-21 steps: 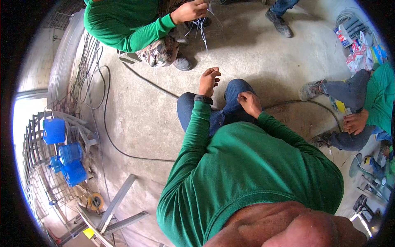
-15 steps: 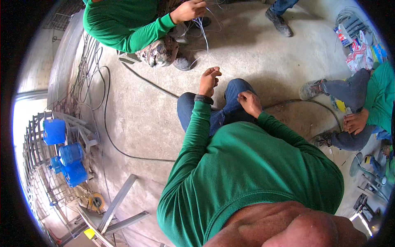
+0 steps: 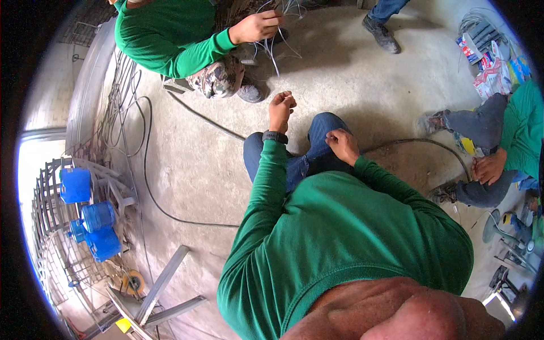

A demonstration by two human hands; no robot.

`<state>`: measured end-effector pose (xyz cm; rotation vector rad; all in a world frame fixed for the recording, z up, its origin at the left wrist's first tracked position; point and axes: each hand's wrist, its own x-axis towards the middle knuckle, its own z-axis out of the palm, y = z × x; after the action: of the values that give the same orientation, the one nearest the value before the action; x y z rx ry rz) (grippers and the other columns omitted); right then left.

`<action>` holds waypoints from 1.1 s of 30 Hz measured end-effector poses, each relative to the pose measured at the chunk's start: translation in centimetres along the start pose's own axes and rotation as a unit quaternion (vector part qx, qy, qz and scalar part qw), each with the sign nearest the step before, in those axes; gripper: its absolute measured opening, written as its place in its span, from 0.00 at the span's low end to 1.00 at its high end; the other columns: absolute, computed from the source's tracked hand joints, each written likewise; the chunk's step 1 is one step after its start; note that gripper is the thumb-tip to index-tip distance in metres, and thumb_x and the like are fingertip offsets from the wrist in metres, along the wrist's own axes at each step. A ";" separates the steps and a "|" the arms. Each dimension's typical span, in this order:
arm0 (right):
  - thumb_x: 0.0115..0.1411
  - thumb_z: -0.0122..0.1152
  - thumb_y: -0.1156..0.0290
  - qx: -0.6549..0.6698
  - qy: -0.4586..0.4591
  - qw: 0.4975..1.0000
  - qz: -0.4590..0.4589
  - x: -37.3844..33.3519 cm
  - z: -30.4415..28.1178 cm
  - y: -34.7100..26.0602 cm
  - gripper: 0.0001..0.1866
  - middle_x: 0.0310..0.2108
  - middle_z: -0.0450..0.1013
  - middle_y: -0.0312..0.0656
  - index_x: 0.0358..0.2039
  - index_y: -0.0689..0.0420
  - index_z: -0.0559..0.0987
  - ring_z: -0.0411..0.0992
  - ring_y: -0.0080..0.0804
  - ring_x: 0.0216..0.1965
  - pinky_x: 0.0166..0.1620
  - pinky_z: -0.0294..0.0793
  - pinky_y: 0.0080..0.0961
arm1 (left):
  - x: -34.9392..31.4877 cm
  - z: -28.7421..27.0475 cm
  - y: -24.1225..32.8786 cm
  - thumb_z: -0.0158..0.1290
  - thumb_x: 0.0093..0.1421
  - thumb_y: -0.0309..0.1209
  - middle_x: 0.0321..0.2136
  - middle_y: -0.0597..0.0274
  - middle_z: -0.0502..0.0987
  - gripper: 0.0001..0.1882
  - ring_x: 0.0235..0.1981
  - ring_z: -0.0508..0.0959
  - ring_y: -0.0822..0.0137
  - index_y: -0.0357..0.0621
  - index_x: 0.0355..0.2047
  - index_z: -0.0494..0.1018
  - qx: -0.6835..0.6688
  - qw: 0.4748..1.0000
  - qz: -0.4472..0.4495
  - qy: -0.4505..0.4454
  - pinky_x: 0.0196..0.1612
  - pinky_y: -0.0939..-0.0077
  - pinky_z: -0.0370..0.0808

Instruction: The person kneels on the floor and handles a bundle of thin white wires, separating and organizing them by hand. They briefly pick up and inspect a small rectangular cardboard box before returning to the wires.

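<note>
My left hand, with a dark watch at the wrist, is raised just beyond my left knee. Its fingers are pinched together; anything between them is too fine to make out. Over my right thigh in blue jeans rests my right hand, its fingers curled in and their tips partly hidden. Across from me, a co-worker's hand in a green sleeve holds a loose bunch of thin whitish wires, which hang toward my left hand.
A black cable loops over the concrete floor at left. Blue water jugs stand beside metal frames. Another seated person is at right, near bags and packages. A standing person's boot is at the far side.
My left hand has shifted slightly left. The co-worker's hand has moved a little left and down, and the hanging wires have swung. My right hand has hardly moved.
</note>
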<state>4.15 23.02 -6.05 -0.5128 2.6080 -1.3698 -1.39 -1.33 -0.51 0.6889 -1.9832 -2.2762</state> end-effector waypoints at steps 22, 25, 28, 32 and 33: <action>0.53 0.69 0.62 0.222 0.278 0.928 -0.109 19.9 -8.3 -3.1 0.43 0.62 0.59 0.52 0.64 0.61 0.57 0.61 0.45 0.60 0.61 0.62 0.36 | -8.2 -3.3 20.8 0.55 0.63 0.35 0.48 0.57 0.75 0.25 0.49 0.74 0.67 0.34 0.57 0.65 0.129 0.946 0.214 -0.209 0.54 0.72 0.69; 0.53 0.69 0.58 0.155 0.237 0.933 -0.225 26.8 -11.9 -9.4 0.48 0.62 0.58 0.57 0.66 0.63 0.52 0.58 0.46 0.63 0.63 0.58 0.38 | -9.2 -2.2 22.2 0.56 0.62 0.36 0.50 0.55 0.74 0.29 0.49 0.74 0.65 0.33 0.59 0.63 0.084 0.954 0.231 -0.172 0.53 0.71 0.70; 0.54 0.67 0.56 0.298 -0.048 0.941 -0.155 31.0 -11.8 -14.2 0.48 0.62 0.60 0.53 0.67 0.57 0.50 0.61 0.42 0.61 0.62 0.59 0.38 | -9.5 -1.3 23.3 0.58 0.60 0.31 0.48 0.56 0.74 0.28 0.48 0.74 0.65 0.32 0.57 0.64 0.067 0.957 0.256 -0.122 0.54 0.70 0.70; 0.60 0.62 0.59 0.317 -0.227 0.910 -0.140 32.0 -9.2 -12.7 0.23 0.31 0.76 0.32 0.52 0.58 0.74 0.72 0.19 0.33 0.34 0.73 0.26 | -3.7 -2.2 24.4 0.65 0.47 0.33 0.50 0.46 0.71 0.30 0.51 0.73 0.58 0.39 0.51 0.72 0.343 0.823 0.438 0.112 0.50 0.66 0.73; 0.63 0.58 0.63 0.368 -0.274 0.882 -0.111 30.7 -8.6 -13.5 0.18 0.36 0.74 0.31 0.50 0.57 0.75 0.69 0.15 0.31 0.33 0.66 0.14 | -2.0 -3.9 23.8 0.65 0.48 0.36 0.50 0.45 0.72 0.30 0.51 0.73 0.54 0.39 0.51 0.72 0.402 0.783 0.451 0.144 0.50 0.65 0.73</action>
<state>-23.80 11.35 10.66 -0.9078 1.4721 -1.8008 -4.19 -8.56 22.40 0.0008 -2.3140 -0.7137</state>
